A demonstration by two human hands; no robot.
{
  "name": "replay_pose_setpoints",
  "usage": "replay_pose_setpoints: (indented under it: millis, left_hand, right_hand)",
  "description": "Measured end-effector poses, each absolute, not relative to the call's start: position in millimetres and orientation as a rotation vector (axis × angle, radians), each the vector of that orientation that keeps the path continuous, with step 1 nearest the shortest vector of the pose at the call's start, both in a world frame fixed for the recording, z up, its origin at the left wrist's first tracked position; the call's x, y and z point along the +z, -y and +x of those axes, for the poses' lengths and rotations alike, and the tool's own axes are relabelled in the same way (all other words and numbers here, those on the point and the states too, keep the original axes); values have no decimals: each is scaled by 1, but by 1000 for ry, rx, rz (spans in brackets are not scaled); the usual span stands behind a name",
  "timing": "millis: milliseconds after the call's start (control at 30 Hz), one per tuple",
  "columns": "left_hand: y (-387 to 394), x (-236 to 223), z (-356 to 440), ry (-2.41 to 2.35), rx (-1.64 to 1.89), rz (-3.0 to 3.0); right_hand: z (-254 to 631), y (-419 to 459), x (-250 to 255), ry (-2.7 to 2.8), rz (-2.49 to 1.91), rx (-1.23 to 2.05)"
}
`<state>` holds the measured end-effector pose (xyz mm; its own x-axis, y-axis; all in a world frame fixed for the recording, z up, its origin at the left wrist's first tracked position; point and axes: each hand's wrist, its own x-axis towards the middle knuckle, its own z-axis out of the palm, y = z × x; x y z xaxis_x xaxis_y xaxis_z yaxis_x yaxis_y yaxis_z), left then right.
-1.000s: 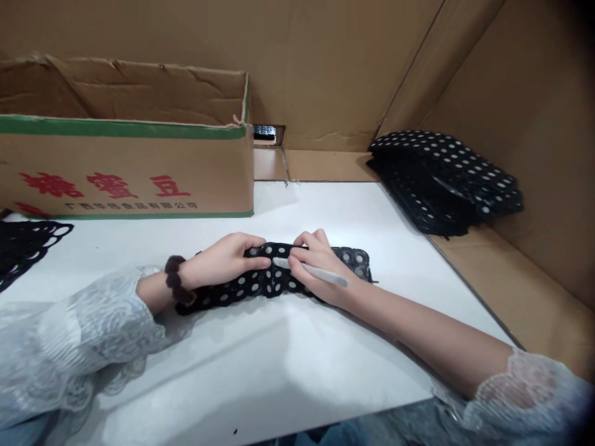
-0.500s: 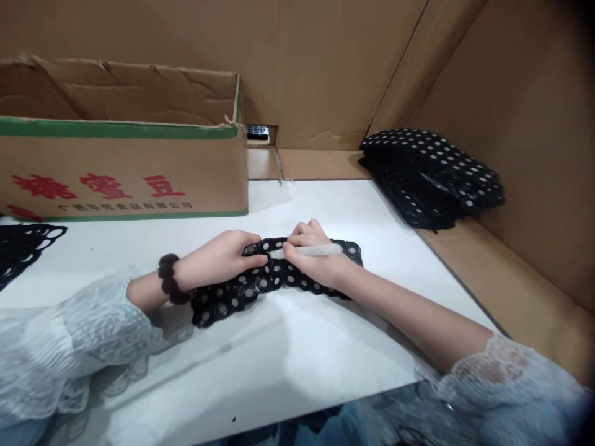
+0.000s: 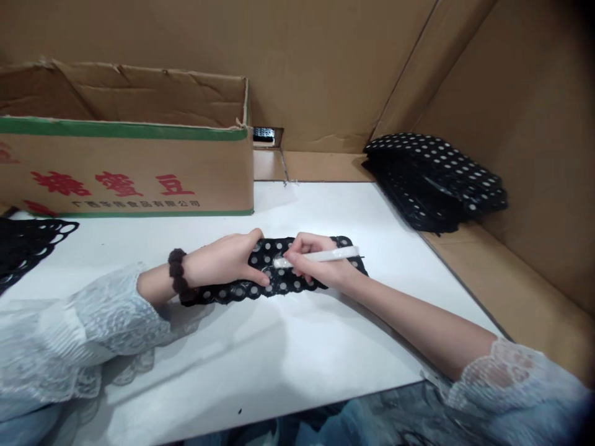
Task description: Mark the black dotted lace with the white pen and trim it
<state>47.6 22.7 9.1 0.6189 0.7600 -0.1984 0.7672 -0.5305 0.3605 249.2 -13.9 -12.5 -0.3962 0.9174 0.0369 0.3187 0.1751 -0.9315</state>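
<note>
Two tall cardboard walls (image 3: 334, 68) stand around the workplace, one beyond the dotted black strip (image 3: 283, 284), one off to its right. Under that strip is a white tabletop (image 3: 209, 378); bare white runs from the strip to the slanting near edge, and more lies between its right end and the right edge. Beyond and left of the strip sits an open-topped carton (image 3: 139, 176) with green borders and red lettering. Beyond and right, a dotted black pile (image 3: 437, 176) overlaps the tabletop's edge. Well left of the strip, a black openwork piece (image 3: 30, 248) runs out of my sight.

From where I'm standing, the left hand (image 3: 225, 261) lies over the strip's left part, thumb spread wide from the forefinger, the thumb resting on the dots. The right hand (image 3: 320, 265), over the strip's right half, pinches a slim white tool (image 3: 332, 254) between thumb and fingers. Its tip is at the strip's middle; I can't tell whether they touch. A dark beaded band (image 3: 177, 272) circles the left wrist, just beside the strip's left end.
</note>
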Motion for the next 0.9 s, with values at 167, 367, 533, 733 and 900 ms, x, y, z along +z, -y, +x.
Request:
replay_pose_setpoints:
  millis: [167,367,533,733,900]
  left_hand:
    - [-23,12,50,-1205,-112,2442]
    - [-28,15,50,-1187,-208,2302]
    - [-20,18,54,-1140,-181,2252]
    - [0,17,64,-1121,-22,2157]
    - [-11,21,58,-1065,-103,2247]
  right_hand:
    - [248,16,-21,1872,-1148,1165]
    - [251,16,-22,2036,-1084,1039]
    - [248,18,-18,2190,-1050,955]
    - [240,23,-17,2421,-1113,670]
    - [239,22,-19,2203,-1168,850]
